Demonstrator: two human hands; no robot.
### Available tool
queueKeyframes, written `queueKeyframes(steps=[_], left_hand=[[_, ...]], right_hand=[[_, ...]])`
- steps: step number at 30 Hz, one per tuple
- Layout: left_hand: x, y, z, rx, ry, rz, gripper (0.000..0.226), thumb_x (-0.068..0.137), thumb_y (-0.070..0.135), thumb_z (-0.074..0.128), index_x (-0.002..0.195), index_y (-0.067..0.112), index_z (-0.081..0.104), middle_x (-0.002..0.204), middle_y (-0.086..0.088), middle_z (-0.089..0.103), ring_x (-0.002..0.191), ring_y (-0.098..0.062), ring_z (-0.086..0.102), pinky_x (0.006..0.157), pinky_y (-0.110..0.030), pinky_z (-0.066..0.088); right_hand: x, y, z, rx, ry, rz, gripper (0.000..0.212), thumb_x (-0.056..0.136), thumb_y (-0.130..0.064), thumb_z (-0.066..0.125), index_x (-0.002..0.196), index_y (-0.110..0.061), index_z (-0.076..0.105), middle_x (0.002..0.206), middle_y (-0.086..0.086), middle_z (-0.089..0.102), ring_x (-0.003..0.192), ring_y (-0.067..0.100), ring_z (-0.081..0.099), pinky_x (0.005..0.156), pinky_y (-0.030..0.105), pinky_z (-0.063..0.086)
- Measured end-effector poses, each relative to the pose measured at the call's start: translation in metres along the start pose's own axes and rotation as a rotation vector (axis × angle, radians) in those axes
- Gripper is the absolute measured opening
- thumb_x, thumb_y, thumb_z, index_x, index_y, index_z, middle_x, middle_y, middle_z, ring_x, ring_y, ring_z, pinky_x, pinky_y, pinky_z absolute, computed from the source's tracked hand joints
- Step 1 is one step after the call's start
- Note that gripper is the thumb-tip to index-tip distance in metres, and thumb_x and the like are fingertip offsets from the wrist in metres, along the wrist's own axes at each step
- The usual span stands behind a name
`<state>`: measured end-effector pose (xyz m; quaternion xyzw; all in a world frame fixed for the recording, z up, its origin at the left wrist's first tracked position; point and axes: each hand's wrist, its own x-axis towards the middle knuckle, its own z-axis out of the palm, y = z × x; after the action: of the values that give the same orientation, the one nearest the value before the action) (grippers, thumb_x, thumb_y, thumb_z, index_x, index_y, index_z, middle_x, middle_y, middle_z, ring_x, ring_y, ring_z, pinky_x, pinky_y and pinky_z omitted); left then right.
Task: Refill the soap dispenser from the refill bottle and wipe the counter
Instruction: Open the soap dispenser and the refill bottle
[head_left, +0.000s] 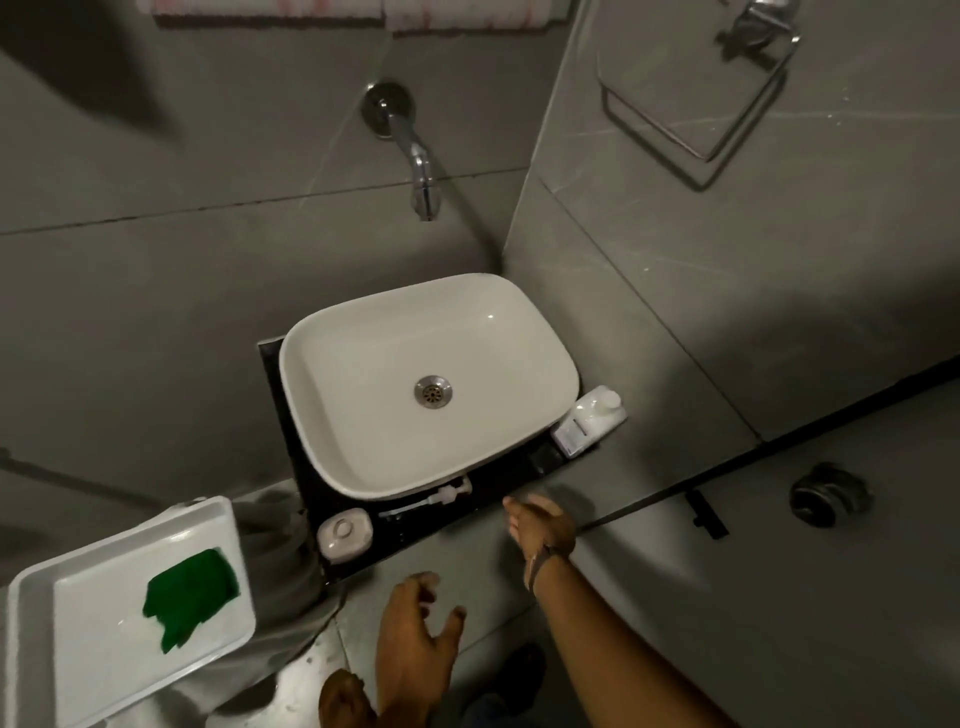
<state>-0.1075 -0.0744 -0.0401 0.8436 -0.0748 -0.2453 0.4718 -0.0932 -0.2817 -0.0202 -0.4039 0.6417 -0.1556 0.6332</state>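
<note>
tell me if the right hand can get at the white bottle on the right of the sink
Probably yes: the right hand is open and empty, and only bare dark counter lies between it and the white bottle.

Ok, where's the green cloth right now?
The green cloth lies in the white tray at lower left, left of the counter's soap dispenser.

White basin (363, 364), wall tap (415, 161), perhaps towel ring (691, 119)

A small bathroom: beyond both hands a white rectangular ceramic basin (429, 384) sits on a black counter (488, 480), a chrome wall-mounted spout (415, 156) above it, grey tiled walls (727, 312) around (corner-fitted).
</note>
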Motion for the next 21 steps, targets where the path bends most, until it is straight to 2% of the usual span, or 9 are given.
queueKeyframes(steps=[2,4,7,11,12,14,16,21], left_hand=[[0.015,0.041,0.027,0.05,-0.047,0.097,0.046,0.084,0.028,0.085,0.121,0.036,0.061,0.113,0.008,0.065,0.102,-0.018,0.067,0.087,-0.039,0.058],[0.035,0.083,0.057,0.115,-0.086,0.209,0.047,0.089,0.029,0.08,0.133,0.026,0.061,0.123,0.003,0.066,0.111,-0.02,0.066,0.091,-0.039,0.056],[0.066,0.146,0.094,0.172,-0.134,0.326,0.055,0.095,0.027,0.074,0.146,0.019,0.055,0.136,-0.006,0.062,0.125,-0.027,0.061,0.101,-0.045,0.052],[0.096,0.211,0.136,0.226,-0.129,0.341,0.068,0.096,0.039,0.072,0.156,0.027,0.042,0.145,-0.005,0.062,0.132,-0.03,0.06,0.103,-0.05,0.054],[0.102,0.221,0.142,0.247,-0.113,0.338,0.071,0.095,0.044,0.072,0.157,0.031,0.039,0.144,-0.004,0.063,0.131,-0.03,0.062,0.1,-0.051,0.055],[0.113,0.237,0.157,0.307,-0.089,0.337,0.075,0.094,0.052,0.071,0.158,0.036,0.034,0.142,-0.003,0.065,0.127,-0.031,0.065,0.096,-0.051,0.058],[0.124,0.246,0.171,0.366,-0.083,0.299,0.077,0.091,0.057,0.072,0.156,0.036,0.035,0.138,-0.004,0.067,0.122,-0.032,0.067,0.092,-0.049,0.059],[0.136,0.255,0.188,0.39,-0.005,0.152,0.066,0.081,0.058,0.083,0.132,0.029,0.054,0.123,-0.003,0.073,0.11,-0.028,0.072,0.081,-0.039,0.055]], right_hand=[[0.011,-0.02,-0.028,-0.112,0.104,-0.12,0.046,0.078,-0.002,0.085,0.121,0.0,0.068,0.108,0.018,0.074,0.104,0.036,0.071,0.095,0.049,0.058],[0.024,-0.042,-0.057,-0.164,0.178,-0.233,0.042,0.076,-0.005,0.087,0.114,-0.004,0.07,0.107,0.011,0.075,0.1,0.029,0.071,0.093,0.041,0.059],[0.045,-0.073,-0.088,-0.206,0.177,-0.341,0.043,0.078,-0.005,0.085,0.118,-0.005,0.069,0.112,0.009,0.073,0.099,0.021,0.068,0.087,0.028,0.053],[0.07,-0.103,-0.104,-0.259,0.109,-0.413,0.043,0.082,-0.002,0.081,0.122,0.0,0.066,0.115,0.009,0.069,0.106,0.025,0.066,0.092,0.035,0.056],[0.073,-0.107,-0.104,-0.268,0.103,-0.434,0.037,0.083,0.0,0.08,0.118,-0.001,0.068,0.11,0.007,0.07,0.104,0.025,0.067,0.088,0.034,0.057],[0.081,-0.113,-0.107,-0.275,0.083,-0.465,0.026,0.084,0.003,0.077,0.106,-0.009,0.071,0.102,0.001,0.07,0.099,0.022,0.068,0.078,0.022,0.055],[0.083,-0.117,-0.11,-0.248,0.039,-0.469,0.03,0.085,0.003,0.076,0.097,-0.023,0.068,0.096,-0.009,0.069,0.095,0.014,0.067,0.071,0.012,0.049],[0.073,-0.121,-0.124,-0.252,-0.029,-0.524,0.038,0.087,-0.004,0.076,0.097,-0.038,0.064,0.1,-0.023,0.066,0.095,-0.006,0.063,0.067,0.007,0.049]])
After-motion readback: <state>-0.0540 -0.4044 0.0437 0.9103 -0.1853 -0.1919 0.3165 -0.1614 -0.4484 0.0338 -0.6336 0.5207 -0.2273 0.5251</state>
